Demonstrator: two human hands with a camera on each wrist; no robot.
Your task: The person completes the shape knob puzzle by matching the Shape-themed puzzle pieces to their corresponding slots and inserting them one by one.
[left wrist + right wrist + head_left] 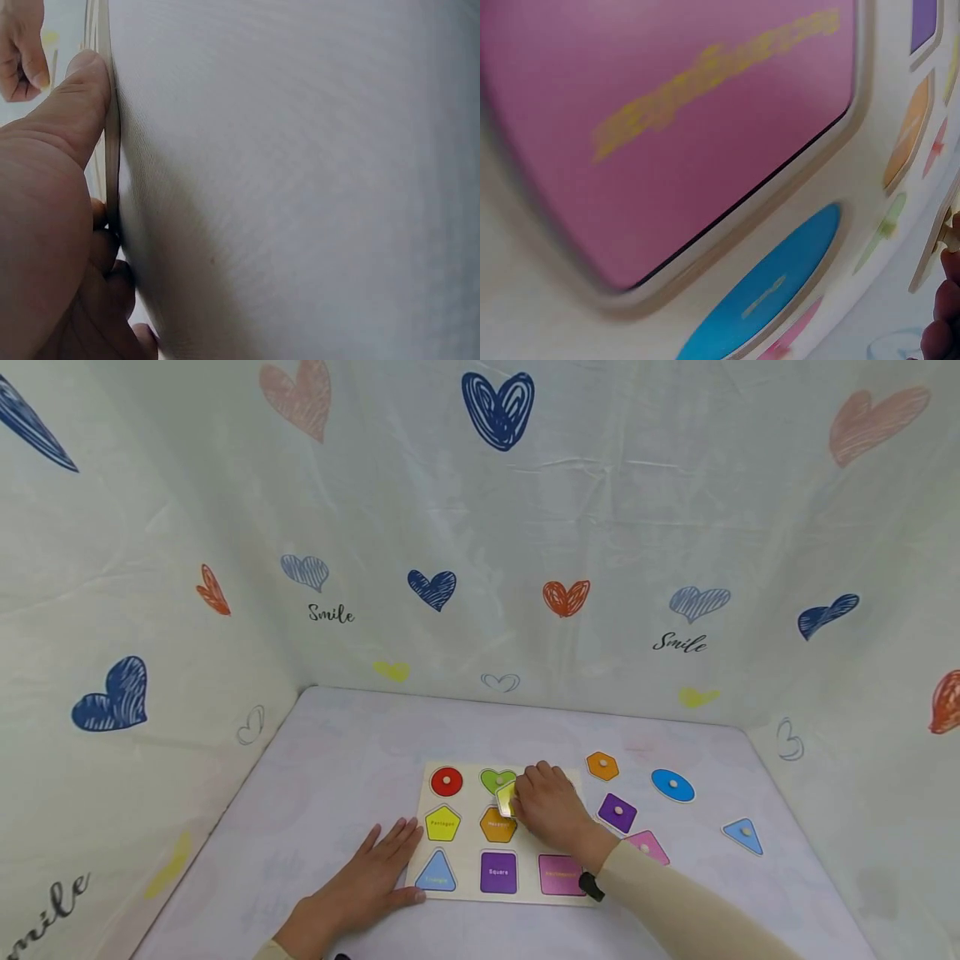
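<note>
My right hand (555, 810) pinches a yellow pentagon puzzle piece (506, 797), holding it tilted over the white puzzle board (467, 860). In the right wrist view, the fingertips (946, 300) grip the knob on that piece's face, close to the right edge. My left hand (375, 872) rests at the board's left side, fingers spread and straight, thumb by the lower left corner. In the left wrist view, the thumb lies along the board's edge (112, 165). A red circle (447, 782) and a green heart (495, 779) sit in the top row; the yellow pentagon slot (442, 823) shows its printed word.
Right of the board lie an orange hexagon (602, 766), a blue oval (672, 785), a purple square (617, 813), a pink rectangle (649, 847) and a blue triangle (743, 836). A heart-printed curtain (480, 635) surrounds the table (360, 743).
</note>
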